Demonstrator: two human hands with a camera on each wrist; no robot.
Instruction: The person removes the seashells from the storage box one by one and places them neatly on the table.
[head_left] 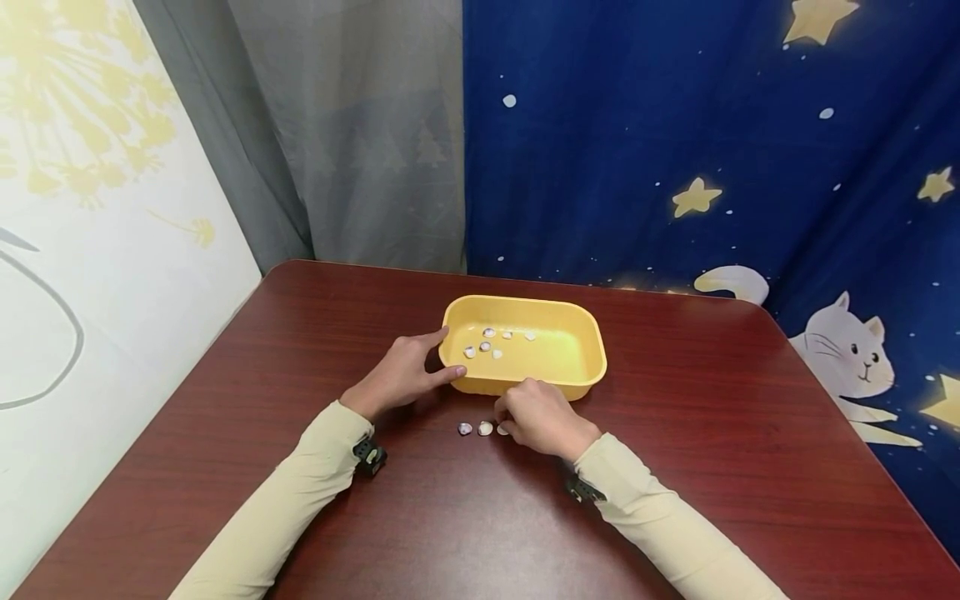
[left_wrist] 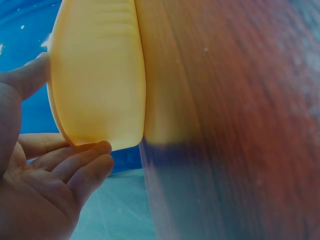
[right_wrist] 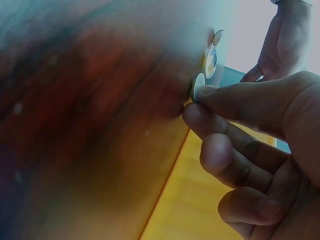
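A yellow plastic basin stands on the table, with several small seashells lying inside toward its left. My left hand grips the basin's left end, thumb on the near rim and fingers round the outer wall, as the left wrist view also shows. In front of the basin, two shells lie side by side on the table. Just right of them my right hand pinches a pale shell by its edge between thumb and forefinger, low at the tabletop. Its other fingers curl loosely.
The dark red-brown wooden table reaches back to a grey curtain and a blue star-patterned curtain. A white panel with yellow flower prints borders the left side. Both forearms wear cream sleeves and dark wrist cameras.
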